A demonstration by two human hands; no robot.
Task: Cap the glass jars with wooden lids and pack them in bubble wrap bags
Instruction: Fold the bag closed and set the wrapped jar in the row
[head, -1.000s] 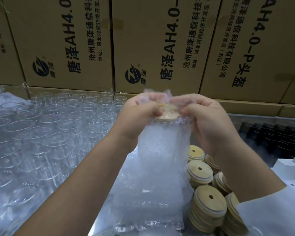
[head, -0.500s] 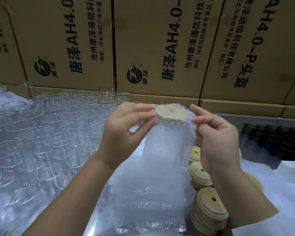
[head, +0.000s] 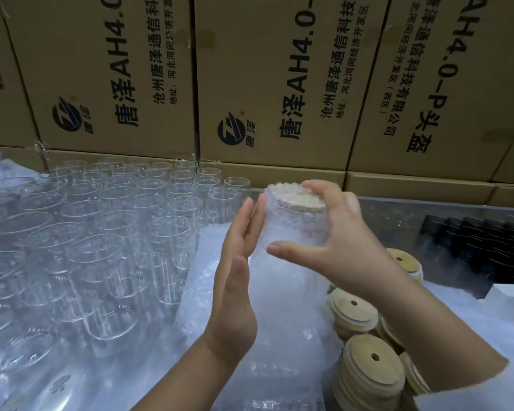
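A glass jar wrapped in a bubble wrap bag (head: 291,232) stands upright at centre, its wooden lid (head: 297,197) showing through the wrap on top. My right hand (head: 336,241) grips the jar's upper part, fingers over the lid edge and thumb across the front. My left hand (head: 238,262) lies flat with straight fingers against the jar's left side. Stacks of wooden lids (head: 368,378) with a centre hole sit at the lower right. Several bare glass jars (head: 101,232) fill the left.
Printed cardboard boxes (head: 267,84) form a wall behind the table. A pile of bubble wrap bags (head: 267,366) lies under the jar. A tray of black objects (head: 475,247) and a white item (head: 511,295) sit at the right.
Both hands were folding the bag over the lid. Now the right hand has moved onto the jar top and grips it, and the left hand has opened flat against the side.
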